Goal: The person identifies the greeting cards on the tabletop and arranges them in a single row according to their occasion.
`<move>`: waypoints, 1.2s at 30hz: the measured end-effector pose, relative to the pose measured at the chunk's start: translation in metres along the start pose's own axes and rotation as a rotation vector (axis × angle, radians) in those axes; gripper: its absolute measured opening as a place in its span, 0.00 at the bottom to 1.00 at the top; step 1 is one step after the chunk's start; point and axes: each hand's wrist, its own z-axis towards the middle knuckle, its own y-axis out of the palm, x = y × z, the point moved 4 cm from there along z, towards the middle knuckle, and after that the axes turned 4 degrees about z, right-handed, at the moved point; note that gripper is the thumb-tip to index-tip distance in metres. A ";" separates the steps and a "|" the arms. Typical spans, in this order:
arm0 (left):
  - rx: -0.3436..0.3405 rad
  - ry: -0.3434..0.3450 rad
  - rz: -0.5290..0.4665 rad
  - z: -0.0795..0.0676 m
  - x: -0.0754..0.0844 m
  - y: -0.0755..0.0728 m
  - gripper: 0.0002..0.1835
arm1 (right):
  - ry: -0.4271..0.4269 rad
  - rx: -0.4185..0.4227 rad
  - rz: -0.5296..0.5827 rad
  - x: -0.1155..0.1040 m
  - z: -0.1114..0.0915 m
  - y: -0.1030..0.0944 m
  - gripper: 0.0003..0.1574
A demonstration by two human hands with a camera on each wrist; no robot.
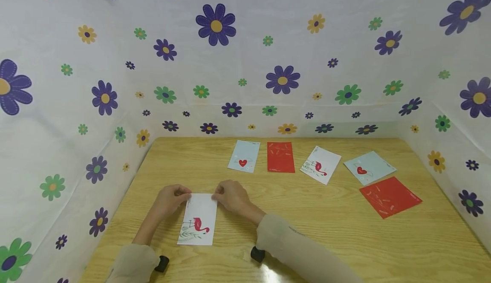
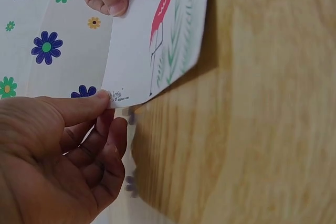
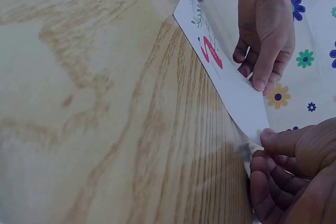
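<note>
A white card with a red flamingo and green leaves (image 1: pixel 200 215) is at the front left of the table, its picture toward the near edge. My left hand (image 1: pixel 171 198) pinches its far left corner between thumb and fingers. At the far right corner, my right hand (image 1: pixel 232 196) pinches the card the same way. In the left wrist view the card (image 2: pixel 134 40) is raised off the wood at the held edge, with a shadow beneath. The right wrist view shows the card (image 3: pixel 226 85) sloping and slightly bent, with the right thumb (image 3: pixel 283 142) on its corner.
Farther back on the wooden table (image 1: pixel 307 232) lie a pale blue heart card (image 1: pixel 245 151), a red card (image 1: pixel 281 157) and another flamingo card (image 1: pixel 321 166). At the right, a second pale blue card (image 1: pixel 370 167) lies against a second red card (image 1: pixel 391 197). Flower-printed cloth (image 1: pixel 245 53) surrounds the table.
</note>
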 end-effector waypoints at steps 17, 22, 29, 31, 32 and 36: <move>0.015 0.028 0.073 0.005 -0.003 0.006 0.06 | 0.022 0.004 -0.092 0.002 0.006 0.004 0.11; 0.023 0.019 0.082 0.007 -0.004 0.008 0.05 | 0.014 0.011 -0.097 0.003 0.007 0.005 0.11; 0.026 -0.010 0.090 0.010 -0.006 0.011 0.05 | 0.014 0.013 -0.106 0.002 0.007 0.004 0.10; 0.025 -0.013 0.093 0.010 -0.006 0.011 0.05 | 0.016 0.012 -0.103 0.002 0.007 0.004 0.10; 0.025 -0.016 0.094 0.010 -0.006 0.012 0.05 | 0.016 0.012 -0.102 0.002 0.006 0.004 0.10; 0.030 -0.010 0.099 0.008 -0.006 0.011 0.05 | 0.016 0.014 -0.107 0.002 0.007 0.005 0.10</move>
